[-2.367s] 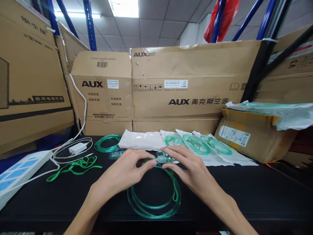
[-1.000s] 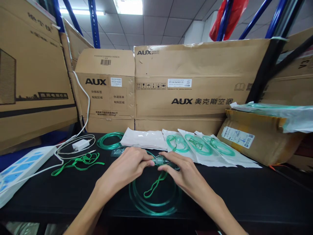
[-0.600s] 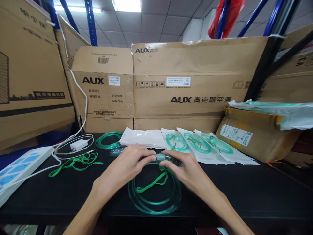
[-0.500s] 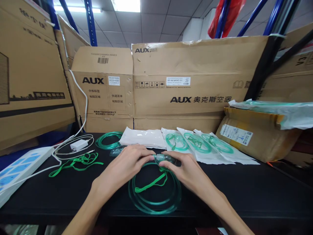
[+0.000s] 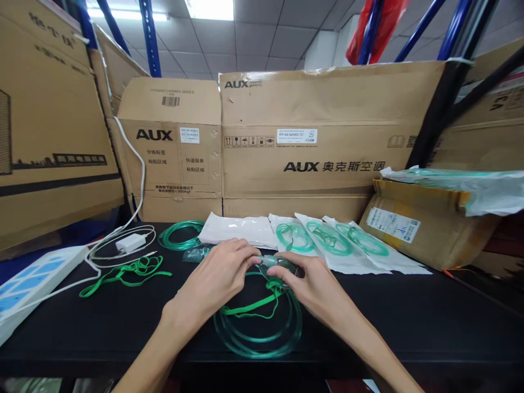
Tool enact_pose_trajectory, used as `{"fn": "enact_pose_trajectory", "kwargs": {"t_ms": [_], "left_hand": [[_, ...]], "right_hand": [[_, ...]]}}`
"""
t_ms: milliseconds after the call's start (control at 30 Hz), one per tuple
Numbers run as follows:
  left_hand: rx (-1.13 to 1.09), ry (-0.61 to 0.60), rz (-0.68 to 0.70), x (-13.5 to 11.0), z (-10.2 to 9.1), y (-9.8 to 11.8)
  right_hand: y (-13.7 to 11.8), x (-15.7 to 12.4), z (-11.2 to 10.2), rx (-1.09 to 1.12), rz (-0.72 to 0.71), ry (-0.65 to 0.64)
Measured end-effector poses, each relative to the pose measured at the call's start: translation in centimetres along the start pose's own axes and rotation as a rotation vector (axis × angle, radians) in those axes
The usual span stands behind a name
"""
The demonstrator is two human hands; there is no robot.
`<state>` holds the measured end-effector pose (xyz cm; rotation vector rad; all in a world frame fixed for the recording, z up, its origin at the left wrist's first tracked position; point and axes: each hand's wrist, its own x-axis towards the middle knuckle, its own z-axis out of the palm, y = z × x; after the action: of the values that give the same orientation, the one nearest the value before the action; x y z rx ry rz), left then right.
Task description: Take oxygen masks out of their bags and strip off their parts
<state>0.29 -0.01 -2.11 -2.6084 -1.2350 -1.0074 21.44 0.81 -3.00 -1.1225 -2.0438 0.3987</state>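
My right hand (image 5: 317, 278) is closed around a clear oxygen mask (image 5: 291, 266), thumb in front and fingers behind. At its left end sits a pale, see-through connector (image 5: 268, 261). My left hand (image 5: 221, 273) pinches the end of the tubing at that connector; its fingertips partly hide the joint. Below both hands the green oxygen tubing (image 5: 262, 355) lies coiled on the black tabletop (image 5: 352, 333). A green elastic strap (image 5: 251, 309) hangs from the mask across the coil.
Behind lie another tubing coil (image 5: 180, 236), a clear plastic piece (image 5: 195, 253), a white packet (image 5: 239, 230) and several bagged mask sets (image 5: 329, 238). At left are loose green straps (image 5: 133, 270), a white charger (image 5: 131, 243) and a power strip (image 5: 36, 284). A carton (image 5: 409, 224) stands right.
The left fingers have curled tighter at the connector. The mask has turned slightly in my right hand, and the green strap has shifted, its loop now stretched leftward over the coil.
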Motion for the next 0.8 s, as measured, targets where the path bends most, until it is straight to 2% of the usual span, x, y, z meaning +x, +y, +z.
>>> {"fn": "enact_pose_trajectory", "kwargs": {"t_ms": [200, 500, 800], "left_hand": [[0.015, 0.002, 0.007, -0.04, 0.15, 0.07], [0.005, -0.014, -0.016, -0.18, -0.1, 0.24], [-0.019, -0.025, -0.047, -0.11, -0.35, 0.35]], "right_hand": [[0.69, -0.07, 0.02, -0.024, 0.0, 0.009], [-0.05, -0.04, 0.18, -0.035, -0.087, 0.032], [0.54, 0.01, 0.57, -0.075, -0.163, 0.052]]}}
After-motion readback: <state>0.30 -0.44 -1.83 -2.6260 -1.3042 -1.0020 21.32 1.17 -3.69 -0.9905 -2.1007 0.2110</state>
